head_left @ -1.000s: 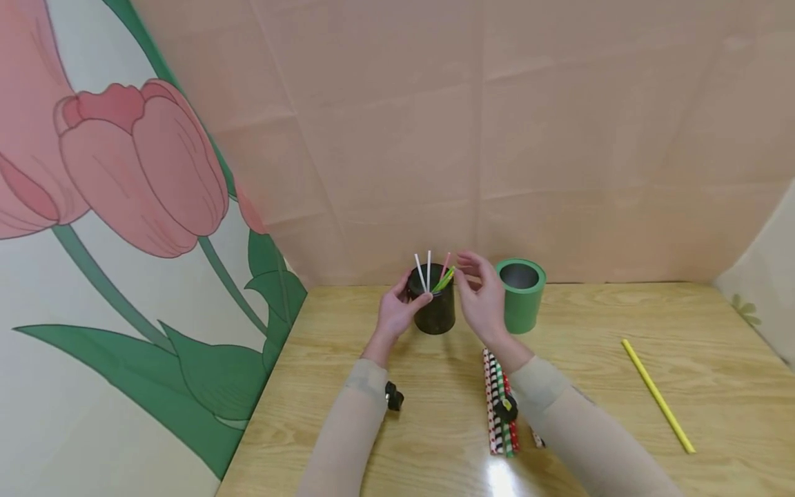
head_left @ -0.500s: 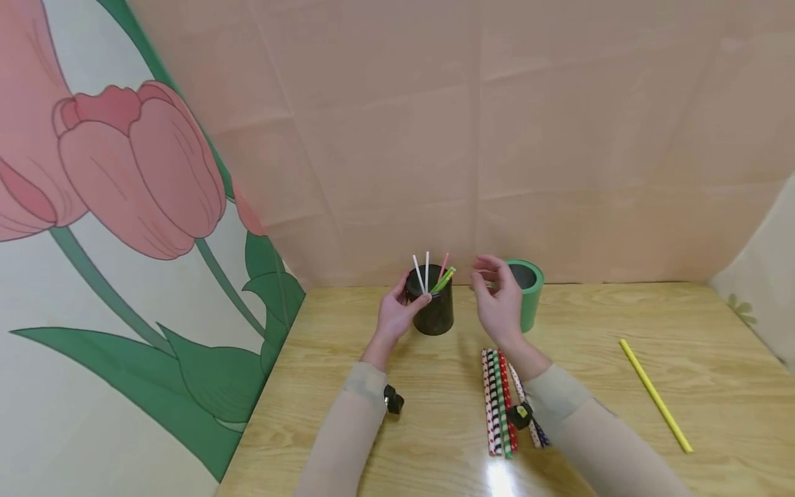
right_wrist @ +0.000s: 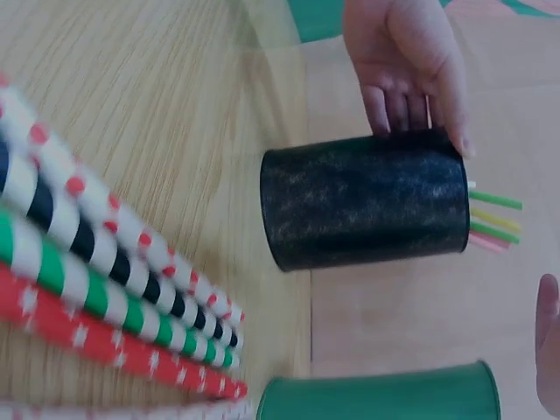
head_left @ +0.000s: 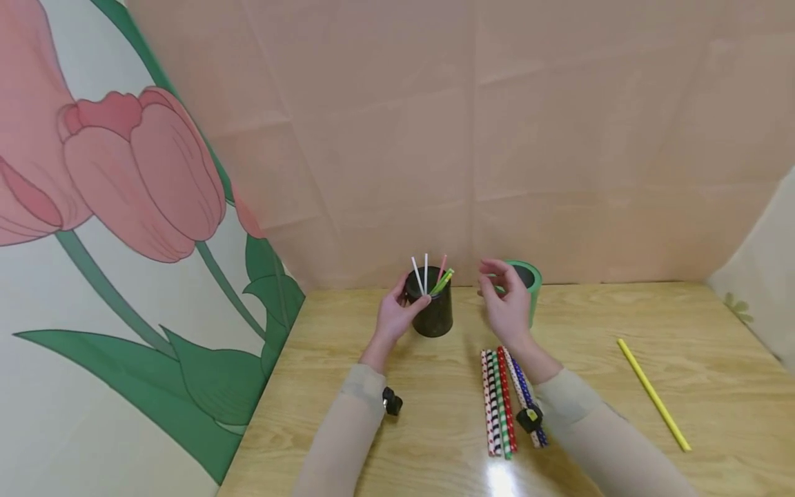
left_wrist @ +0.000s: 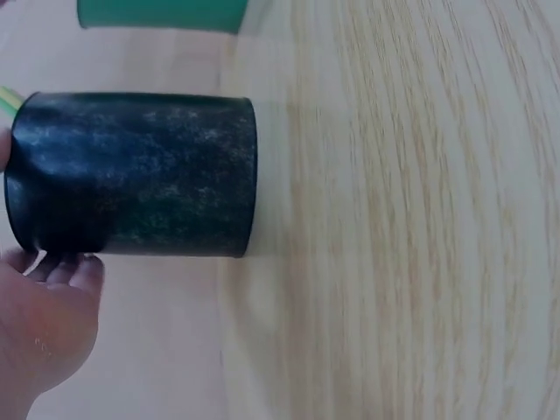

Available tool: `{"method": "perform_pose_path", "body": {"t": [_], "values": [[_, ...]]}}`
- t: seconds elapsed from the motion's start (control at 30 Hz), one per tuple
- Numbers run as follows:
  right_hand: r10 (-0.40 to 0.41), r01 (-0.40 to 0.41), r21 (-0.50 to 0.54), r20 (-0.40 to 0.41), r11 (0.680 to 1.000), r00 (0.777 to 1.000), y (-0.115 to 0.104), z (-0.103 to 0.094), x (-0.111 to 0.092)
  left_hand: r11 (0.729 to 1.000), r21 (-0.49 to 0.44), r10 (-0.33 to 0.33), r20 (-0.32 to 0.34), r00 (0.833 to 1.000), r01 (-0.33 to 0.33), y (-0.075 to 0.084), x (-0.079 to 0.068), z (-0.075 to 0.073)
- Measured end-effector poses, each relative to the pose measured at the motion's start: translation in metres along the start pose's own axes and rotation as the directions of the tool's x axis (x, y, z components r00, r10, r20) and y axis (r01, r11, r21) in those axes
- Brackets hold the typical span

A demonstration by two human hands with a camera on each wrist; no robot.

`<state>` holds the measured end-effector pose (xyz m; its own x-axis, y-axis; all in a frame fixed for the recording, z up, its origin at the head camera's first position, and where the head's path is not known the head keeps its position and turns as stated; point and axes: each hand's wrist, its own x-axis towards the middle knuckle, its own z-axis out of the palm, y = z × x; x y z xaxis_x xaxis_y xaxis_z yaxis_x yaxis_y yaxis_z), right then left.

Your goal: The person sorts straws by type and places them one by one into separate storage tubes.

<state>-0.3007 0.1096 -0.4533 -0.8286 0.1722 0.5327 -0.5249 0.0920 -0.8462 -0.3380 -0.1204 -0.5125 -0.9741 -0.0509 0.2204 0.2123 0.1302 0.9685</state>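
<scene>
My left hand (head_left: 395, 316) holds a black cylindrical cup (head_left: 433, 319) at its rim, thumb in front and fingers around the left side. Out of the cup lean two white straws (head_left: 426, 273), a pink straw (head_left: 443, 264) and green and yellow straws (head_left: 444, 281). In the left wrist view the black cup (left_wrist: 131, 175) shows side-on, with fingers along its edge. My right hand (head_left: 508, 307), fingers loosely bent and holding nothing, hovers in front of a green cup (head_left: 537, 283) and partly hides it. The right wrist view catches fingers (right_wrist: 549, 341) of it at the edge.
Several patterned paper straws (head_left: 497, 404) lie side by side on the wooden table (head_left: 584, 386), beneath my right forearm. One yellow straw (head_left: 653, 393) lies alone at the right. A peach-coloured sheet (head_left: 385, 172) hangs behind; a wall with painted tulips (head_left: 174, 166) stands on the left.
My right hand has moved right, away from the straws in the black cup, and now overlaps the green cup. The left hand has kept its grip on the black cup.
</scene>
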Motion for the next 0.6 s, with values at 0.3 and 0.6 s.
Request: {"method": "perform_pose_path", "body": {"t": [0.3, 0.6], "values": [[0.085, -0.076, -0.084, 0.119, 0.994, 0.989, 0.015, -0.07, -0.005, 0.97, 0.078, 0.239, -0.163, 0.957, -0.229, 0.019, -0.016, 0.017], [0.245, -0.161, -0.318, 0.246, 0.934, 0.938, 0.022, -0.164, -0.022, 0.811, -0.036, 0.584, -0.01, 0.812, -0.583, 0.053, -0.044, 0.052]]}}
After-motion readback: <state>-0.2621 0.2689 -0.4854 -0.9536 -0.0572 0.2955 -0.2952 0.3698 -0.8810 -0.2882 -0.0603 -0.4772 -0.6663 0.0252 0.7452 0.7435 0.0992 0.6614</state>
